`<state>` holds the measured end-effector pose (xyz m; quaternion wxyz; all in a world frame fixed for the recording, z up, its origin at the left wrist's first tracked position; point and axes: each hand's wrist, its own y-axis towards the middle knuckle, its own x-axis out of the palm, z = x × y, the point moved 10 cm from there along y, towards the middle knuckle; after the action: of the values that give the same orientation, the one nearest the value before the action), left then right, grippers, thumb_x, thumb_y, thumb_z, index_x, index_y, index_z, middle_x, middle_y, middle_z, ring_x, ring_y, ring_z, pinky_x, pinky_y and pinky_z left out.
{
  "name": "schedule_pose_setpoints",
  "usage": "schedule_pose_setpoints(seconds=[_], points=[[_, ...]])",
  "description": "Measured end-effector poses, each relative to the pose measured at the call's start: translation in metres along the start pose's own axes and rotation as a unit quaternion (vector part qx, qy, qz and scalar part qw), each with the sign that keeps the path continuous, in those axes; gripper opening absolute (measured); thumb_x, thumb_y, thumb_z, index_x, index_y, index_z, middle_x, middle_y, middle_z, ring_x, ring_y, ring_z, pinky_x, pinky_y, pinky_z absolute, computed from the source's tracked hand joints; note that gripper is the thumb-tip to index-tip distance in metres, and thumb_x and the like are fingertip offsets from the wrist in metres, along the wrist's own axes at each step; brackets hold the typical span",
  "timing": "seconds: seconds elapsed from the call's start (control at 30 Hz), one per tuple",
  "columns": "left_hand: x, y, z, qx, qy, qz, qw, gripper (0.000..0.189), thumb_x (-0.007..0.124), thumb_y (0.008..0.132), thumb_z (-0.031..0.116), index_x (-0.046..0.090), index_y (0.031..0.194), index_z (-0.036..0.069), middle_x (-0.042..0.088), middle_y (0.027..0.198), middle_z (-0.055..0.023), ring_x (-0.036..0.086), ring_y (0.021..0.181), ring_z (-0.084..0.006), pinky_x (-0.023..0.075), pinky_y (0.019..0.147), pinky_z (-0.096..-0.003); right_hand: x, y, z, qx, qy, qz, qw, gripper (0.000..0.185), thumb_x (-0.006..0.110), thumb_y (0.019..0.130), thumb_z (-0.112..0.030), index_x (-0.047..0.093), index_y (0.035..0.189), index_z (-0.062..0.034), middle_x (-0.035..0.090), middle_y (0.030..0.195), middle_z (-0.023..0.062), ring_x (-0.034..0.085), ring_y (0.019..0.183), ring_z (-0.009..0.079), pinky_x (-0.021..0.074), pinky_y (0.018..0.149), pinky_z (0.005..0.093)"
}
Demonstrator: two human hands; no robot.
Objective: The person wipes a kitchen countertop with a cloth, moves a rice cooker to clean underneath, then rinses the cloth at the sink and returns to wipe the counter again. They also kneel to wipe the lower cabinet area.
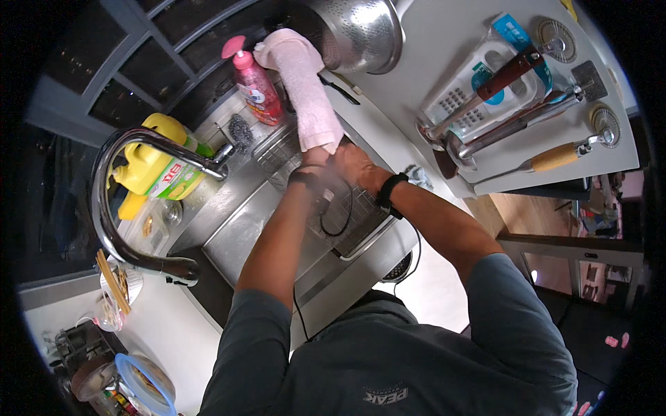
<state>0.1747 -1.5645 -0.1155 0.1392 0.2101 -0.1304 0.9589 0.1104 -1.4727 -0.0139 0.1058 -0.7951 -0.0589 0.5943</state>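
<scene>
A pale pink towel (307,93) stretches from the back of the sink area down to my two hands. My left hand (316,156) is at its near end, with the fingers partly covered by the cloth. Close beside it, my right hand (356,165) has curled fingers against the towel's lower corner. Below both hands lies a wire rack (278,151) across the right part of the steel sink (244,229). Black bands circle both wrists, and a dark cable loop (349,208) hangs beneath them.
An arched chrome faucet (99,208) rises at the left, before a yellow detergent jug (177,177). A pink pump bottle (257,93) stands by the towel. A perforated steel colander (359,36) is behind. Utensils hang on the white panel (411,104) at right; chopsticks (113,283) lie at left.
</scene>
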Motion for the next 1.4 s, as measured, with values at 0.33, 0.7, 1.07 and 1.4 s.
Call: schedule_pose_setpoints(seconds=[0.33, 0.7, 1.07, 1.4], points=[[0.041, -0.128, 0.035, -0.2, -0.145, -0.083, 0.965, 0.034, 0.071, 0.102, 0.034, 0.072, 0.115, 0.002, 0.07, 0.095, -0.0032, 0.065, 0.09, -0.0153, 0.0549, 0.084, -0.0315, -0.015, -0.125, 0.004, 0.071, 0.568, -0.114, 0.812, 0.093, 0.08, 0.088, -0.056, 0.045, 0.149, 0.0047, 0.065, 0.132, 0.0142, 0.065, 0.119, 0.025, 0.0567, 0.093, 0.0406], [0.046, -0.143, 0.074, -0.17, -0.078, -0.149, 0.971, 0.034, 0.057, 0.105, 0.009, 0.065, 0.138, 0.008, 0.061, 0.095, -0.0012, 0.058, 0.083, -0.0122, 0.0509, 0.075, -0.0268, 0.022, -0.115, -0.037, 0.136, 0.667, -0.249, 0.689, 0.02, 0.081, 0.088, -0.021, 0.072, 0.099, -0.0081, 0.076, 0.094, 0.0048, 0.063, 0.067, 0.0091, 0.0399, 0.048, 0.0193], [0.042, -0.132, 0.029, -0.046, 0.01, 0.033, 0.998, 0.021, 0.049, 0.084, -0.006, 0.068, 0.081, 0.004, 0.056, 0.075, 0.0001, 0.05, 0.066, -0.0122, 0.0425, 0.061, -0.027, -0.002, -0.102, -0.015, 0.045, 0.071, -0.05, 0.995, 0.039, 0.078, 0.078, -0.019, 0.066, 0.104, 0.0086, 0.073, 0.097, 0.0302, 0.073, 0.094, 0.048, 0.0618, 0.083, 0.0503], [0.02, -0.159, 0.021, -0.026, 0.246, 0.098, 0.964, 0.022, 0.049, 0.083, -0.005, 0.069, 0.079, 0.005, 0.064, 0.077, -0.0029, 0.058, 0.071, -0.0157, 0.0468, 0.064, -0.0308, 0.034, -0.12, -0.02, 0.067, 0.009, -0.056, 0.996, 0.051, 0.074, 0.086, -0.028, 0.057, 0.115, 0.0103, 0.073, 0.1, 0.0316, 0.074, 0.092, 0.0464, 0.0612, 0.081, 0.0534]])
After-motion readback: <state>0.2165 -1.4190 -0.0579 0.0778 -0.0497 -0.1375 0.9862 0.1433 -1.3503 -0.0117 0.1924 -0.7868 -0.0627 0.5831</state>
